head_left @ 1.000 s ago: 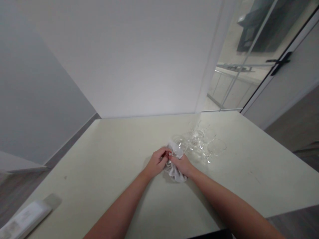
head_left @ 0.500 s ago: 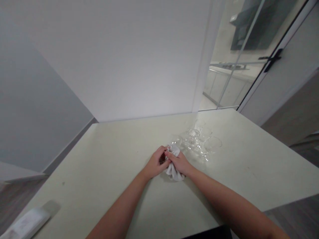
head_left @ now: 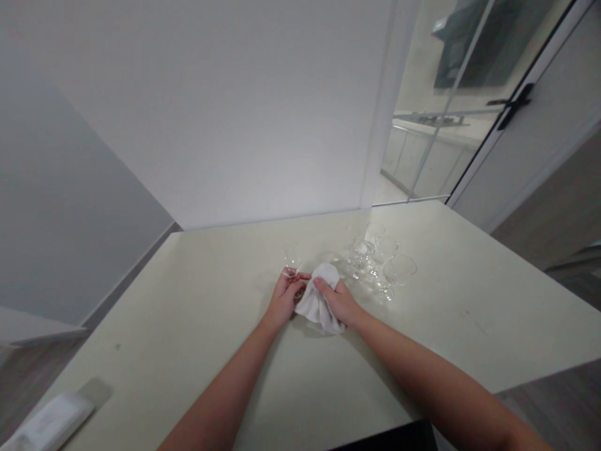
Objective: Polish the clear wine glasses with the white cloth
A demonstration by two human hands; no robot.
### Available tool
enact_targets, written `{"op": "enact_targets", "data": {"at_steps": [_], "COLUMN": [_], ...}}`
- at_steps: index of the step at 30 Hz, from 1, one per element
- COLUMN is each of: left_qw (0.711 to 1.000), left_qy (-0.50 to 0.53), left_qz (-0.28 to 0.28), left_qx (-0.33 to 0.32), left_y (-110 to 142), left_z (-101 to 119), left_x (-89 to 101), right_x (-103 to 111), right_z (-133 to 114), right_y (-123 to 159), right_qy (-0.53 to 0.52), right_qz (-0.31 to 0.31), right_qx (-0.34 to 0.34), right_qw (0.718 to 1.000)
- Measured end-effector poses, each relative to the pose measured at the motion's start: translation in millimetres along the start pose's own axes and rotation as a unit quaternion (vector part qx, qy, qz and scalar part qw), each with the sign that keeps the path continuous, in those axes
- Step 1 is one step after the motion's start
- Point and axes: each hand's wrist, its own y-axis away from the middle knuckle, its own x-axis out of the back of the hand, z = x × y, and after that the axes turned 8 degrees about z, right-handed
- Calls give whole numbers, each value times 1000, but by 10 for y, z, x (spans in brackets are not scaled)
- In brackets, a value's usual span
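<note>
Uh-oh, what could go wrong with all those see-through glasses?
The clear stemmed glass might slip, since its bowl sticks out past the fingers of the left grip.

The other clear glasses are bunched close together, so one bump could make them clink and maybe chip.

The right grip is close to that bunch, so the white cloth in it might brush one and tip it over.

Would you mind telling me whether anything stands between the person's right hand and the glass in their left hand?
Yes: the white cloth, gripped in the right hand, bunches between it and the glass in the left hand. The other glasses stand farther right, out of that gap.
</note>
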Motion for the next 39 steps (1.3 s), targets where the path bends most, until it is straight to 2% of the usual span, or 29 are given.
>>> {"op": "enact_targets", "data": {"at_steps": [5,8,12,15,18,21,27,31,33,35,37,39], "left_qw": [995,995,995,997,998,999,998,995,996,997,997,997], "left_qy": [-84,-94,-86,-69,-43,-31,-57,-55,-39,-19,-14,-42], "left_qz": [-6,-23,-42,-15,10,7,28,71,71,55,39,19], "left_qx": [-43,-37,11,30,33,33,-21,-46,-47,-50,-60,-67], "left_y": [49,75,59,34,26,30,29,8,7,21,48,77], "left_z": [66,58,27,33,58,73,82,74,61,49,44,47], "left_x": [2,18,18,5,-11,-25,-23,10,29,39,35,23], "right_x": [9,13,40,57,53,33,39,95,111,109,93,72], "right_z": [-25,-48,-53,-41,-36,-34,26,49,56,67,70,57], "right_y": [46,61,54,37,28,28,-42,-109,-118,-107,-79,-43], "right_qy": [64,49,-10,-24,30,89,93,128,157,182,191,186], "right_qz": [-1,1,-1,7,0,-3,71,105,77,9,-50,-73], "right_qx": [82,67,16,14,48,65,71,91,77,64,76,99], "right_qw": [995,997,1000,1000,998,994,991,982,982,981,977,975]}}
